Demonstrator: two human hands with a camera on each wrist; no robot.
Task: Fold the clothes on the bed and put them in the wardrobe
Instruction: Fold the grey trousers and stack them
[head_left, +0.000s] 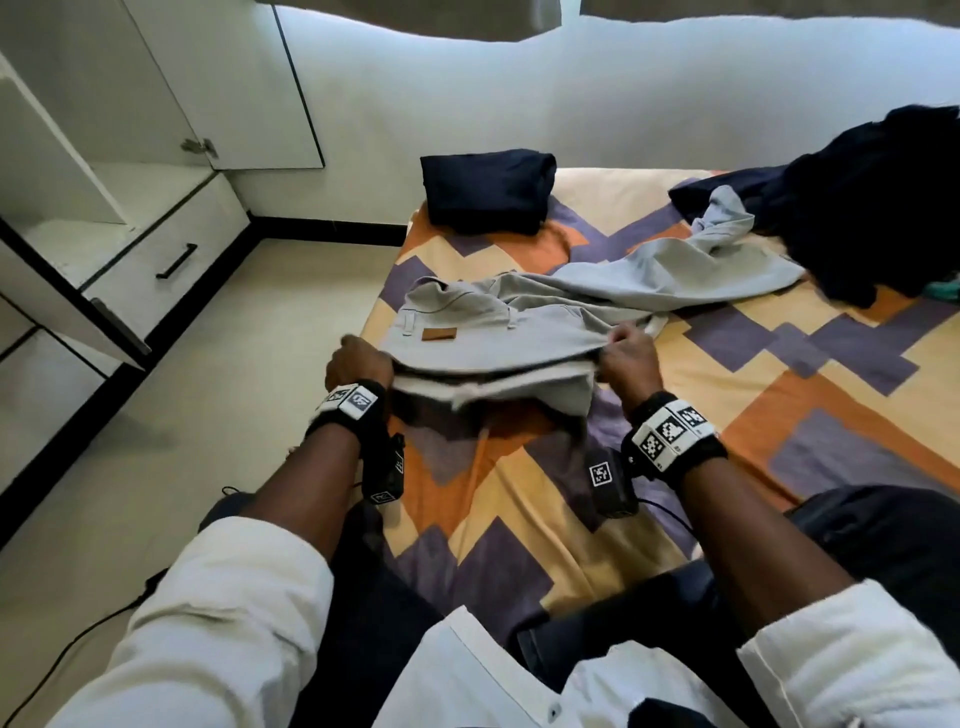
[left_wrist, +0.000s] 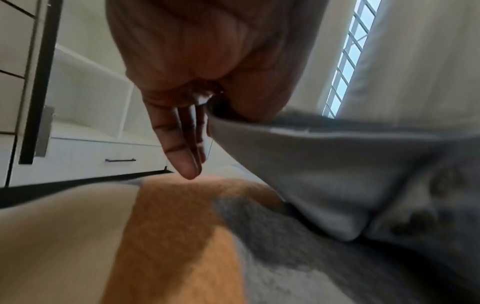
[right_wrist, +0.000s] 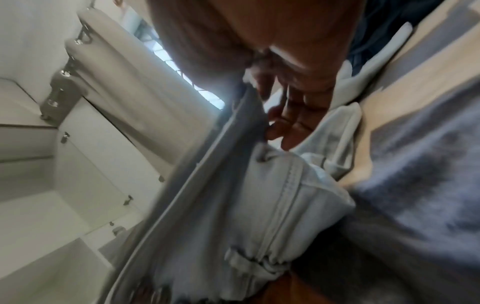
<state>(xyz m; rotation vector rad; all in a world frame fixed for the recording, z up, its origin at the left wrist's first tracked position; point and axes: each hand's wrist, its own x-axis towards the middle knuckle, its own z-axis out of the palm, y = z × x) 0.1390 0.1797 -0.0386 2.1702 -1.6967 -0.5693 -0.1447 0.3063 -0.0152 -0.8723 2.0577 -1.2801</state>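
- Trousers (head_left: 498, 332) of pale grey cloth are held at the waistband, near the left edge of the bed (head_left: 779, 395); the band is raised off the cover while the legs trail away toward the bed's far right corner.
- At the band's left end, the left hand (head_left: 358, 364) is clamped on the cloth between thumb and forefinger, as the left wrist view suggests; the remaining fingers (left_wrist: 182, 148) hang straight and free.
- At the band's right end, the right hand (head_left: 628, 358) is pinched on the cloth, its fingers (right_wrist: 291, 121) curled over the fabric edge.
- The long axis of the garment runs away from both grips, diagonally rightward; the right hand is judged nearer the legs, so any lengthwise fold would probably be led from that side.
- A folded dark garment (head_left: 488, 189) lies at the far left corner, and a dark unfolded heap (head_left: 872, 202) at the far right.
- The wardrobe (head_left: 104, 171) stands open beyond the bed's left edge, nearer the left hand.
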